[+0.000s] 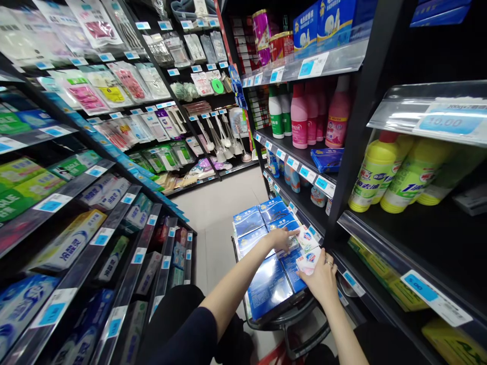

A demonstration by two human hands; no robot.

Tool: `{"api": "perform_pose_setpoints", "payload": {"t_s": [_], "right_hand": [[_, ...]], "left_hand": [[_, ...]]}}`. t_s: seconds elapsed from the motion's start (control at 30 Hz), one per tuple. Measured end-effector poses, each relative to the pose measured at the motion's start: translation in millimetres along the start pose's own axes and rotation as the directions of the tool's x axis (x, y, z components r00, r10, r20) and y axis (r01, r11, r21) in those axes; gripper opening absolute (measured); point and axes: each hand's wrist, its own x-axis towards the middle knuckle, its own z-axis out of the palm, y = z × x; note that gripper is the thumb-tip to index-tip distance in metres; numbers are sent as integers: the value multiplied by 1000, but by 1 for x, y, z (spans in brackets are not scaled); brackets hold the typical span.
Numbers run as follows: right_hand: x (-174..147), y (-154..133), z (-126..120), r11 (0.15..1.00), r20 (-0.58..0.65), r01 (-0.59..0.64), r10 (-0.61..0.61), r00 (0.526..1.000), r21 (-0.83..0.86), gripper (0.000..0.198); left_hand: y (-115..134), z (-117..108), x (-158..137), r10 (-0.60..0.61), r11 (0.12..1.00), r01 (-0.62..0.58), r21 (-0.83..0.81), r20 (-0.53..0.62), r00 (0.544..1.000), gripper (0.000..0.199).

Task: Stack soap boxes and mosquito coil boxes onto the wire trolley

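Observation:
Blue boxes (268,284) with glossy tops fill the top of a black-rimmed cart or basket (279,324) in front of me. Small white and pink soap boxes (307,259) lie in a row along its right side. My left hand (283,240) reaches over the blue boxes, index finger stretched toward the upper soap box (306,236). Its other fingers curl down over a small box that is mostly hidden. My right hand (322,274), with a ring on one finger, grips the nearer soap box from the right, thumb at its lower edge.
Close on the right stands a black shelf (294,154) with pink bottles (300,119) and yellow bottles (375,172). Toothpaste boxes (72,241) line the left shelves. Hanging packets (129,81) cover the far rack. Tiled floor (213,208) runs between the shelves.

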Motion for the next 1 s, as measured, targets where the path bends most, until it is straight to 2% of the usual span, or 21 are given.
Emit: {"api": "perform_pose_setpoints", "payload": {"t_s": [0.07,0.13,0.23,0.4,0.53,0.63,0.8,1.0], "right_hand": [[13,12,1,979,44,-92,85,995,184,104],[29,27,-1,898,138,-254,218,966,358,81],[43,47,-5,795,246,-425,349,904,432,52],[31,42,-16,809,252,-430,354,900,400,32],[20,27,-24,834,225,-414,353,908,364,28],[19,23,-26,859,204,-404,355,912,313,31],[22,22,-24,852,229,-435,379,897,293,34],[24,23,-25,829,218,-453,400,890,328,33]], "left_hand": [[0,-1,-2,-1,1000,1,-9,1,1000,94],[0,-1,-4,-4,1000,4,-25,-2,1000,93],[3,0,-7,-17,997,15,-73,-23,1000,90],[10,14,-6,-93,992,81,-95,-121,988,78],[16,21,2,-247,967,235,-96,-144,958,81],[18,19,9,-283,957,271,-104,-126,951,83],[23,11,21,-189,980,176,-93,-161,969,79],[34,9,28,-76,996,81,23,-165,983,83]]}}
